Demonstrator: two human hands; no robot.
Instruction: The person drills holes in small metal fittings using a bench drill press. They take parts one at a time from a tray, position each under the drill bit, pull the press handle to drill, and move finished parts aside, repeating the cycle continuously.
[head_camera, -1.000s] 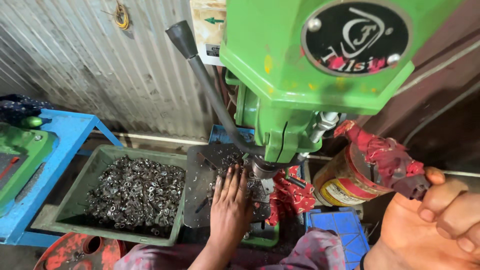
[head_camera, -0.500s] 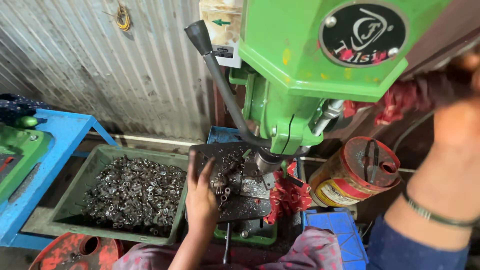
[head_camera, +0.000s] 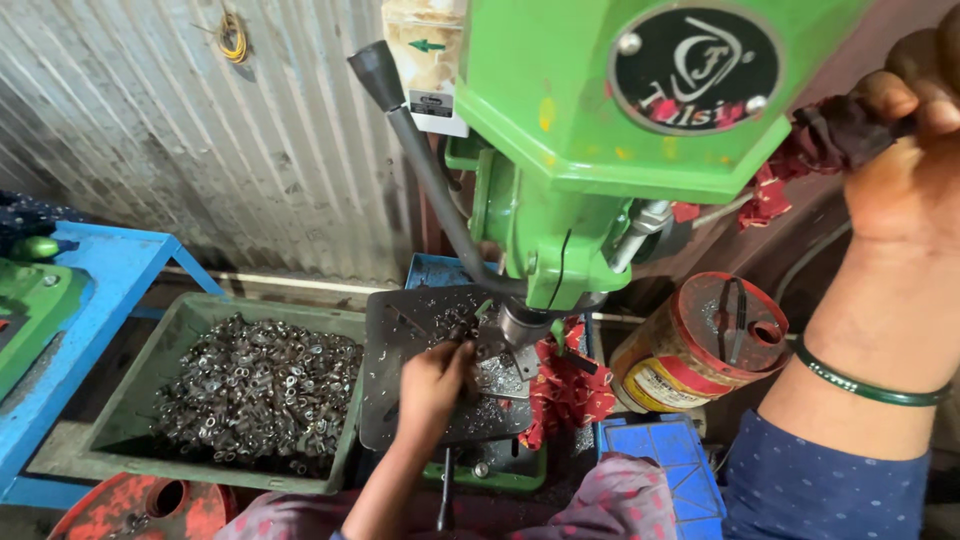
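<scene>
Many metal rings (head_camera: 255, 385) fill green crate (head_camera: 120, 400) beside left hand (head_camera: 432, 385).

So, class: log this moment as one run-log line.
left hand: on drill table, fingers at parts | right hand: gripping cloth-wrapped feed handle | green crate: metal parts

A tray (head_camera: 120, 400) of metal parts (head_camera: 255, 390) lies left of the drill table (head_camera: 400, 330), with a can (head_camera: 700, 350) to its right and the drill head (head_camera: 600, 120) above.
</scene>
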